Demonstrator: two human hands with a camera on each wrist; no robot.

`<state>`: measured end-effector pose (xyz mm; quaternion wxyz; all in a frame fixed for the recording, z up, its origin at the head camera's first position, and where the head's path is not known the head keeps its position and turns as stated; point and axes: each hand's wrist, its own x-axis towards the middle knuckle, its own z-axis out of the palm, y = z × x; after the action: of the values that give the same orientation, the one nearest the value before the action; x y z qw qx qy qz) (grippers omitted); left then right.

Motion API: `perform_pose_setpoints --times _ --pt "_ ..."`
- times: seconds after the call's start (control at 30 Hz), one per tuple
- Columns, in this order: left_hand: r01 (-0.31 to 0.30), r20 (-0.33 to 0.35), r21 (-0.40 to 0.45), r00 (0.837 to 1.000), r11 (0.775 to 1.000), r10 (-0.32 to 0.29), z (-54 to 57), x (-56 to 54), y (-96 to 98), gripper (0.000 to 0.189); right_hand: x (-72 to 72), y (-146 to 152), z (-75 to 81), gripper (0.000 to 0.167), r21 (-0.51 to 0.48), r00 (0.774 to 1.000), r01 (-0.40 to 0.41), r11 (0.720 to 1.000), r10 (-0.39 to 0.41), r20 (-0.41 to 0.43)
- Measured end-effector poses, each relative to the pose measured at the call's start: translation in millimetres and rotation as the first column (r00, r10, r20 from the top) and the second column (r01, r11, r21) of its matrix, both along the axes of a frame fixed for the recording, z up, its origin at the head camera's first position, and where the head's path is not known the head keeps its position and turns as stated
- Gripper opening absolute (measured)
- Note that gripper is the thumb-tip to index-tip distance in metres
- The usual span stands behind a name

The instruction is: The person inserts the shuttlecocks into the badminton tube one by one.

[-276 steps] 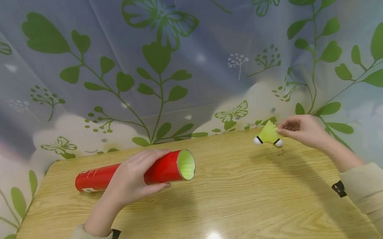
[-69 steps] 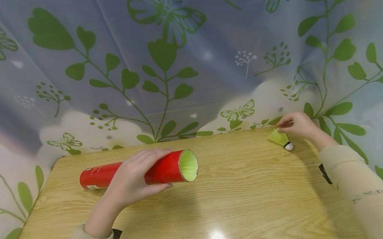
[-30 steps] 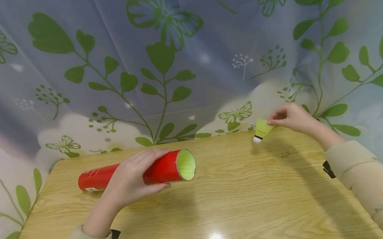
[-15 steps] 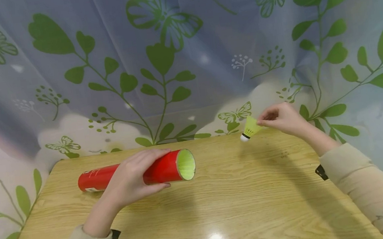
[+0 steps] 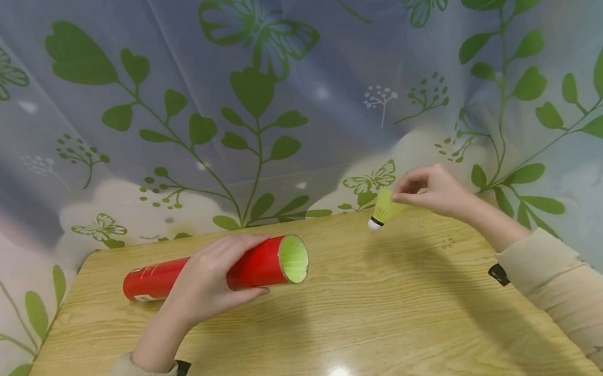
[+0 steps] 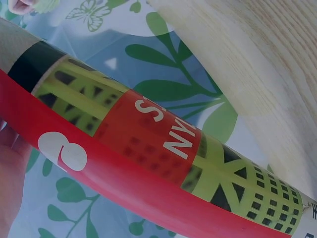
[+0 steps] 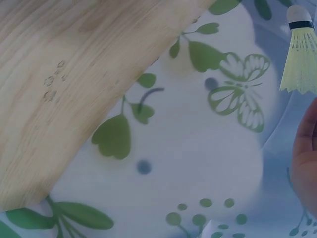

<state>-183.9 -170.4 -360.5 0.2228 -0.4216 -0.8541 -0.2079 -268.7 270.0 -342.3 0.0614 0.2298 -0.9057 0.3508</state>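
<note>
In the head view my left hand [image 5: 208, 281] grips a red shuttlecock tube [image 5: 260, 264] across its middle. The tube lies sideways, its round mouth facing right, and pale yellow-green shows inside. A see-through strip with lettering runs along the tube [image 6: 143, 144] in the left wrist view, with yellow skirts behind it. My right hand [image 5: 437, 191] pinches a yellow shuttlecock [image 5: 385, 206] by the skirt's edge. Its white head points down and left, above the table and apart from the tube. The right wrist view shows the same shuttlecock [image 7: 300, 57] beyond the fingers.
A wooden table [image 5: 363, 318] extends beneath both hands, with small dark marks at right. Behind and beside it hangs a curtain [image 5: 293, 120] printed with leaves and butterflies.
Earlier, two shuttlecocks were at the right; later a single one stood on the table. My right hand has lifted that one and carried it left. The left hand and tube stay nearly still.
</note>
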Motion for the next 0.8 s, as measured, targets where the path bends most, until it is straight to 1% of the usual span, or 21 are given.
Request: perform_pose_setpoints --times 0.1,0.23,0.3,0.37,0.47,0.7,0.8 --pt "-0.001 -0.003 0.006 1.000 1.000 0.001 -0.2 -0.1 -0.3 0.081 4.6 -7.7 3.2 0.011 -0.057 0.999 -0.018 0.998 0.020 0.026" --pt "0.001 -0.007 0.014 1.000 1.000 0.000 -0.4 -0.4 -0.2 0.081 12.5 -18.5 8.4 0.012 -0.102 0.998 -0.008 0.995 0.015 0.062" --pt "0.001 -0.008 0.015 1.000 1.000 -0.001 -0.5 -0.6 0.0 0.080 15.8 -24.0 9.9 0.011 -0.118 0.998 -0.005 0.993 0.013 0.067" --pt "0.000 -0.010 0.014 1.000 1.000 0.000 -0.3 -0.8 0.1 0.080 18.7 -29.5 10.6 0.009 -0.137 0.998 -0.015 0.990 0.023 0.059" --pt "0.000 -0.013 0.014 1.000 1.000 0.000 -0.1 -0.9 0.3 0.080 23.6 -38.2 12.0 0.007 -0.182 0.997 -0.051 0.982 0.060 0.041" --pt "-0.007 -0.010 0.012 1.000 1.000 0.007 -0.3 -1.6 -0.5 0.081 37.8 -57.8 19.6 0.005 -0.259 0.991 -0.136 0.956 0.134 -0.024" --pt "-0.008 -0.003 0.011 1.000 1.000 0.008 -0.2 -2.0 -0.7 0.081 43.8 -65.6 22.8 0.006 -0.294 0.984 -0.178 0.939 0.167 -0.064"
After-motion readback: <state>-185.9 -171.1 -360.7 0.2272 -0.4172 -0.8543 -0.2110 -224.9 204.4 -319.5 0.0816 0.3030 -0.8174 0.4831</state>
